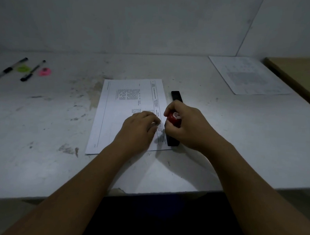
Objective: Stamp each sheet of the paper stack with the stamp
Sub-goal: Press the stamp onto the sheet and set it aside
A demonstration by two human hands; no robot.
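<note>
Your right hand (186, 125) hides most of the round red stamp (174, 119) and the long black case's (176, 96) middle. Print on the white paper stack (114, 120) is unreadably small. The frame crops the tan board (301, 76) at the desk's (239, 143) right edge.

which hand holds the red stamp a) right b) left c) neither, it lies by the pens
a: the right hand grips the stamp just off the paper's right edge, while the left hand rests on the paper.
</note>
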